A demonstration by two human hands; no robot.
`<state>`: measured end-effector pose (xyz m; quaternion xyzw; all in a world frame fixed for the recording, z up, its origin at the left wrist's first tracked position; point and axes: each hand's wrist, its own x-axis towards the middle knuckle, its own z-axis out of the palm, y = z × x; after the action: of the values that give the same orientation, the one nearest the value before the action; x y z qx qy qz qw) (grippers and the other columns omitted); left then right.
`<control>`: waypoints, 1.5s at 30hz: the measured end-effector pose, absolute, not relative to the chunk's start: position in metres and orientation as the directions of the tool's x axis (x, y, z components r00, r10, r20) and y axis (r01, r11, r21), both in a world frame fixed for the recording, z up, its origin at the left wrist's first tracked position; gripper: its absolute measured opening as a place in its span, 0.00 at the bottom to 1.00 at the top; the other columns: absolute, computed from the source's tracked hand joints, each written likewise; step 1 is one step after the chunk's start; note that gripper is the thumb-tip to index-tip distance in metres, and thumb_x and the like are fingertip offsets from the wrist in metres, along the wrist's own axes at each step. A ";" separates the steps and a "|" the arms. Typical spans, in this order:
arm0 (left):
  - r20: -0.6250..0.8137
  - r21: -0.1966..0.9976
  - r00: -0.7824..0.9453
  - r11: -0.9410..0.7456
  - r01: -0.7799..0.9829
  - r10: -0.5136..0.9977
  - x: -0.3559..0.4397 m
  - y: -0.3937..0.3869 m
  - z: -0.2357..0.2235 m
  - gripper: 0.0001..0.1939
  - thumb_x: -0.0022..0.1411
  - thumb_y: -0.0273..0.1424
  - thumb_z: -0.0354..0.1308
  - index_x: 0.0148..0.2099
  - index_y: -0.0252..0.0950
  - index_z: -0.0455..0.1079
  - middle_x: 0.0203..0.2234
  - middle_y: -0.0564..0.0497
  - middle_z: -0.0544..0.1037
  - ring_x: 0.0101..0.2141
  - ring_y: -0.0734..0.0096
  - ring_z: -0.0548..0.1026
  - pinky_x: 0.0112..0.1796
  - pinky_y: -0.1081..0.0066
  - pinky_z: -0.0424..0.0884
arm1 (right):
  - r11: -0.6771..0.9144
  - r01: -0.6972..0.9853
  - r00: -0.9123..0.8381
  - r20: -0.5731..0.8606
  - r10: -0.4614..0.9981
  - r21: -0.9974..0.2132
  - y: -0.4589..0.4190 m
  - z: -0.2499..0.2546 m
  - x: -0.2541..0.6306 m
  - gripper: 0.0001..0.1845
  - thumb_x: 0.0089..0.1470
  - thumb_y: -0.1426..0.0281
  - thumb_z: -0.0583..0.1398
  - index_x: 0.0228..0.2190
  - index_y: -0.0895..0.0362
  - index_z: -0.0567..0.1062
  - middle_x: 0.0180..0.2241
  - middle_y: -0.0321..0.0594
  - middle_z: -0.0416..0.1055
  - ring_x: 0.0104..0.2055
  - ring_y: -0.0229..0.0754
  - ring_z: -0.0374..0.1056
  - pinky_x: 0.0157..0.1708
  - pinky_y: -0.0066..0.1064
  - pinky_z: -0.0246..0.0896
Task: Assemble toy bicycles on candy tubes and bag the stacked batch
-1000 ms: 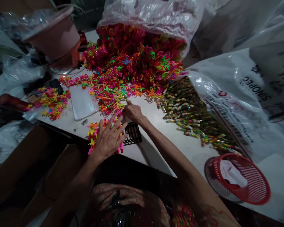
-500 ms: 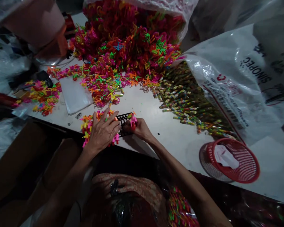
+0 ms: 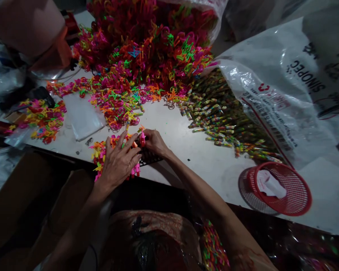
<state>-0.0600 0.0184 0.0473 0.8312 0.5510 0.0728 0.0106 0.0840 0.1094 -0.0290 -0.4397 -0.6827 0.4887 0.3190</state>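
Near the table's front edge lies a black slotted rack [image 3: 150, 158], its left part covered by pink, yellow and red plastic pieces [image 3: 99, 153]. My left hand [image 3: 119, 161] rests palm down over these pieces with its fingers spread. Between thumb and fingers my right hand [image 3: 156, 143] pinches a small pink and red plastic piece [image 3: 142, 137]. It is held over the rack, close to my left fingertips. My hands hide much of the rack, so I cannot tell whether the piece touches a slot.
A big heap of colourful plastic pieces [image 3: 147, 64] spills from a clear bag at the back. Wrapped thin sticks [image 3: 214, 113] lie by a white printed bag [image 3: 274, 82]. A red basket [image 3: 306, 194] stands right; clear plastic sleeves [image 3: 83, 116] lie left.
My right hand has moved left and slightly up with the pink and red piece, from the rack's right end toward my left hand. My left hand stays spread over the pieces.
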 end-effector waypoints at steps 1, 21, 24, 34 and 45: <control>0.108 0.103 0.381 -0.392 0.914 0.918 -0.060 0.019 0.048 0.15 0.68 0.34 0.46 0.48 0.44 0.74 0.62 0.47 0.65 0.65 0.50 0.55 0.58 0.34 0.49 | 0.135 0.303 -0.426 -0.007 0.905 -0.943 0.112 -0.028 0.086 0.04 0.41 0.73 0.58 0.22 0.60 0.74 0.22 0.33 0.67 0.27 0.34 0.61 0.29 0.24 0.53; 0.159 0.104 0.410 -0.429 0.897 0.898 -0.060 0.019 0.043 0.13 0.67 0.35 0.49 0.44 0.41 0.74 0.60 0.44 0.66 0.63 0.50 0.59 0.59 0.36 0.46 | 0.169 0.281 -0.549 -0.014 0.836 -0.945 0.116 -0.025 0.098 0.06 0.46 0.71 0.58 0.21 0.61 0.72 0.21 0.32 0.65 0.25 0.33 0.58 0.26 0.23 0.50; 0.137 0.110 0.407 -0.422 0.900 0.903 -0.061 0.019 0.042 0.13 0.67 0.36 0.49 0.47 0.41 0.74 0.61 0.43 0.65 0.64 0.50 0.57 0.60 0.38 0.45 | 0.327 0.459 -0.614 -0.029 0.789 -0.826 0.109 -0.016 0.094 0.05 0.48 0.75 0.57 0.25 0.61 0.73 0.24 0.35 0.68 0.26 0.34 0.57 0.27 0.25 0.48; 0.061 0.048 0.386 -0.389 0.920 0.920 -0.059 0.019 0.040 0.24 0.69 0.38 0.43 0.65 0.42 0.57 0.63 0.47 0.62 0.65 0.54 0.53 0.62 0.39 0.40 | 0.476 0.642 -0.695 -0.195 0.692 -0.601 0.137 0.007 0.085 0.08 0.50 0.76 0.59 0.33 0.62 0.78 0.30 0.42 0.75 0.30 0.39 0.67 0.30 0.26 0.54; 0.076 0.020 0.377 -0.379 0.925 0.923 -0.060 0.020 0.039 0.24 0.70 0.39 0.40 0.64 0.43 0.59 0.63 0.48 0.62 0.65 0.54 0.55 0.60 0.38 0.50 | 0.499 0.835 -0.541 -0.174 0.823 -0.233 0.165 0.010 0.056 0.17 0.62 0.65 0.51 0.47 0.53 0.74 0.45 0.48 0.73 0.46 0.46 0.71 0.38 0.30 0.58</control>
<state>-0.0601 0.0197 0.0392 0.8295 0.5571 0.0371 -0.0127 0.0562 0.1646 0.0103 -0.4786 -0.8656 0.1455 -0.0202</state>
